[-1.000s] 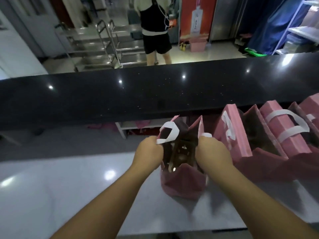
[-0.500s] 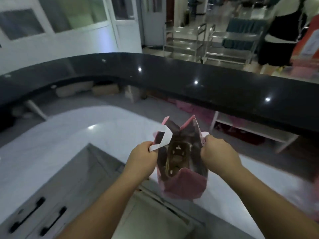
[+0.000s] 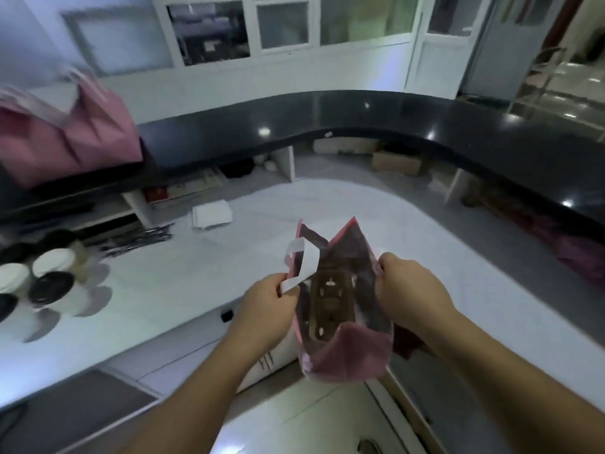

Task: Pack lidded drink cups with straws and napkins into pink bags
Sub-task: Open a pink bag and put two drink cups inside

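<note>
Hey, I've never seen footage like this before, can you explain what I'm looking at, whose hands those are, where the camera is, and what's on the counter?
There is no machine here. The picture comes from a wide-angle camera worn on a person's head, looking down at their own bare hands. The left hand and the right hand each grip one side of an open pink bag, holding it apart above the edge of the white counter. A brown insert shows inside; nothing else in it can be made out. On the counter to the left stand lidded cups with black and white lids, dark straws and a stack of white napkins. Another pink bag sits on the raised black ledge.
</note>
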Available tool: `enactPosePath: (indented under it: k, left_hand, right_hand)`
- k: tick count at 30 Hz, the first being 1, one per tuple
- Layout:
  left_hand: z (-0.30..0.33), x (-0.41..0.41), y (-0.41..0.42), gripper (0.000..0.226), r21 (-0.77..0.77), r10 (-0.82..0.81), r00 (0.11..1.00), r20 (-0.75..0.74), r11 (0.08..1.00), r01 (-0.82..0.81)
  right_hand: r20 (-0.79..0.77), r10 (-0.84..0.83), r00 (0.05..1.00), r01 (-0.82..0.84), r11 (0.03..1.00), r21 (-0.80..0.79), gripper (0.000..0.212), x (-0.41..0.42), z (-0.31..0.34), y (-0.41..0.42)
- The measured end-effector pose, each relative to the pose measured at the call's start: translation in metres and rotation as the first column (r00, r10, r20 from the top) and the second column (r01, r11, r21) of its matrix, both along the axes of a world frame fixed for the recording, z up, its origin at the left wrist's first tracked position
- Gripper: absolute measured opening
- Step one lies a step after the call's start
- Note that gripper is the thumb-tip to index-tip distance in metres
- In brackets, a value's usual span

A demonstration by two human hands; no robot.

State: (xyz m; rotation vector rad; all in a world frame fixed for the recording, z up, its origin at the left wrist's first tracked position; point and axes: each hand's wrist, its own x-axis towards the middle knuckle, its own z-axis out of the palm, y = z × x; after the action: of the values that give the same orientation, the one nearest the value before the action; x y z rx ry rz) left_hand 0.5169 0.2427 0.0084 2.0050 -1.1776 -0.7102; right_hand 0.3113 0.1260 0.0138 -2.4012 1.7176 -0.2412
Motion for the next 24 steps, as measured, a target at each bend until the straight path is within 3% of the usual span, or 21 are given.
enactPosePath:
  k: [7,15,24]
  left_hand:
    - [-0.005,0.101,0.020,0.032,0.026,0.239,0.969,0.064,0.970,-0.241]
    - [0.007,0.197,0.008,0.035,0.059,0.436,0.894,0.100,0.895,-0.443]
    - [0.007,0.281,0.002,0.029,0.097,0.581,0.802,0.138,0.798,-0.595]
  right_hand:
    - [0.009,0.255,0.967,-0.255,0.963,0.084,0.008,0.140,0.000,-0.029]
    - [0.060,0.505,0.861,-0.506,0.836,0.211,0.014,0.268,0.004,-0.083]
    - [0.122,0.607,0.785,-0.618,0.756,0.214,0.021,0.370,-0.006,-0.105]
